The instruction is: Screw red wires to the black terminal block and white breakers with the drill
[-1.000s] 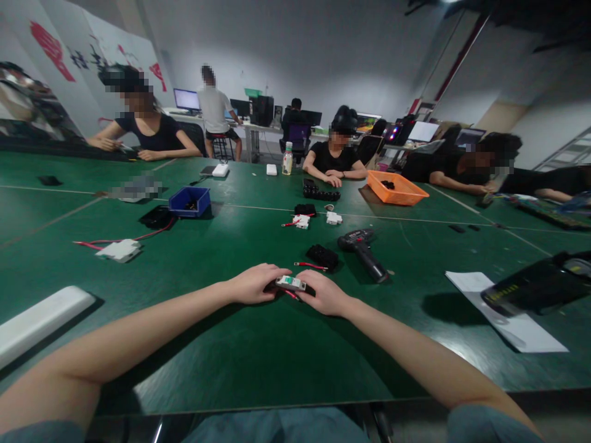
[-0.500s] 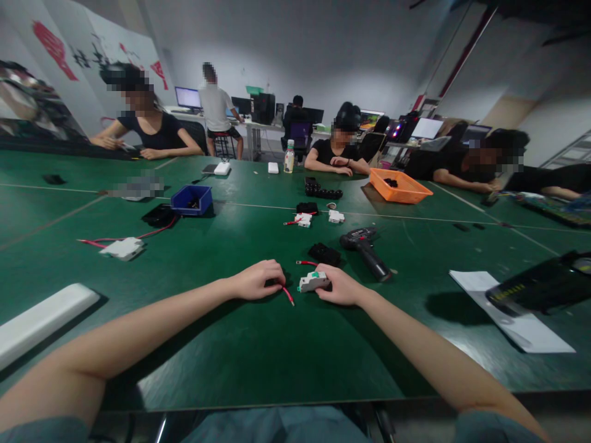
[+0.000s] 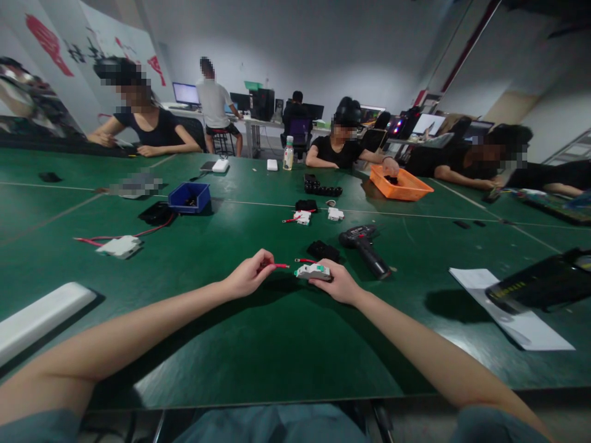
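Note:
Pinched in the fingers of my left hand (image 3: 252,272) is a short red wire (image 3: 281,266), its bare tip pointing right. My right hand (image 3: 340,283) is closed on a white circuit breaker (image 3: 314,271) with green parts. The wire's tip and the breaker's left end face each other with a small gap between them. Just behind the breaker lie a black part (image 3: 323,250) and another red wire end (image 3: 303,260) with a metal lug. A black cordless drill (image 3: 367,249) rests to the right of these.
Farther back are white breakers (image 3: 335,213), a blue bin (image 3: 189,198), and an orange tray (image 3: 401,184) with a co-worker's hand (image 3: 390,166) in it. At left lies a wired breaker (image 3: 120,247) and a long white object (image 3: 41,320). Paper (image 3: 512,311) lies at right under a dark object.
My left hand has lifted and turned the red wire from pointing down to pointing right. My right hand has raised the breaker slightly. A co-worker's hand has reached into the orange tray.

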### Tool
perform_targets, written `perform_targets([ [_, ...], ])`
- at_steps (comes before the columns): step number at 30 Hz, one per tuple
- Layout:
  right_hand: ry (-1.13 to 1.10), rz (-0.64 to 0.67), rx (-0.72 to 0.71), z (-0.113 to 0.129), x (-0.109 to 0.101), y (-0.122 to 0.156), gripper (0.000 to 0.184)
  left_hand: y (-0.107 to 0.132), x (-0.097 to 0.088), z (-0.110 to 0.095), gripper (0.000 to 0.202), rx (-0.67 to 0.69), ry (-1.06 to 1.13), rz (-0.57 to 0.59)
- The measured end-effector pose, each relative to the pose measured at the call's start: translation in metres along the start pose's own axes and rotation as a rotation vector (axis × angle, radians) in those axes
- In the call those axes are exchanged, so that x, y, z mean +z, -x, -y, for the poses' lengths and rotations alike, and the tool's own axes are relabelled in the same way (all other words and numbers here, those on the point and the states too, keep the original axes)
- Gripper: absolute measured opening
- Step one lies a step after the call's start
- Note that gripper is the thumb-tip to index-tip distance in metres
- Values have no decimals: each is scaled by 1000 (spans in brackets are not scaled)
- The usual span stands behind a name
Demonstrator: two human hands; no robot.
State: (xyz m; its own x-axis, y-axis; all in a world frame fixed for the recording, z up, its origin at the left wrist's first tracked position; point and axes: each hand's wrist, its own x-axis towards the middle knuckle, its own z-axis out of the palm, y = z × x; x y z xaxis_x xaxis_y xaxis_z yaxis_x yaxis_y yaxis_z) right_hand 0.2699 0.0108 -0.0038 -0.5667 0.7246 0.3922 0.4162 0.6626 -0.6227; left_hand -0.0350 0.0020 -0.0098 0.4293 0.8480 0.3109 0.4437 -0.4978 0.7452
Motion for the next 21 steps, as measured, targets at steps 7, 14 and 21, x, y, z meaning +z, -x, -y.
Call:
perform_targets([
  [7, -62, 46, -109, -2, 4, -1, 21, -1, 0, 5, 26, 202, -379, 63],
  [14, -60, 32, -79, -4, 4, -1, 24, -7, -10, 7, 31, 444, -636, 83],
  [21, -67, 28, -55, -2, 3, -1, 25, -6, -9, 9, 30, 509, -673, 90],
])
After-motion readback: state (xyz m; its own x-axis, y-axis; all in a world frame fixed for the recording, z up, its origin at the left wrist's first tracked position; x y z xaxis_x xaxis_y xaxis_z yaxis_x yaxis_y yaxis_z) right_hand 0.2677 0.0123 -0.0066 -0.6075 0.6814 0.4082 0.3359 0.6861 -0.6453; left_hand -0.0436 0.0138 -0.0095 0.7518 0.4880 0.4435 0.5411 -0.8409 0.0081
